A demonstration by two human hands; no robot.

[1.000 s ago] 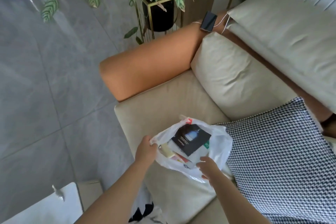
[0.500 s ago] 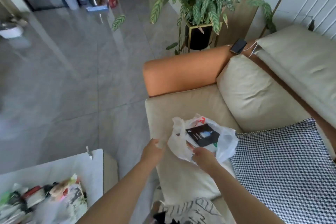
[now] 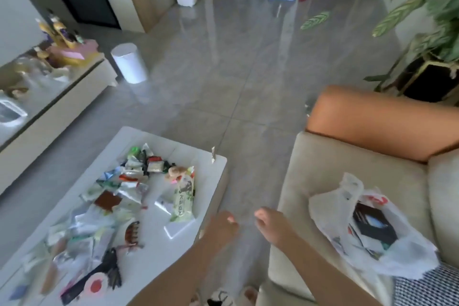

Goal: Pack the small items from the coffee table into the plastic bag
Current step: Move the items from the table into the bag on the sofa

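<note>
Both hands have let go of the plastic bag (image 3: pixel 367 228) since half a second ago and are now hanging in the gap between sofa and bench. Left hand (image 3: pixel 219 227) is hovering just off the near corner of the white bench (image 3: pixel 173 253), its grip loosely curled and holding nothing. Right hand (image 3: pixel 272 225) is hovering beside it, near the sofa (image 3: pixel 323 164) edge, its grip likewise loosely curled and empty. The bag is lying on the sofa seat with its mouth gaping, a black packet (image 3: pixel 373 227) showing inside it. Small items (image 3: pixel 129 189), mostly wrapped snacks, are lying scattered across the bench, with a long green-and-white packet (image 3: pixel 182 197) and a brown hair claw (image 3: pixel 131 233) among them.
</note>
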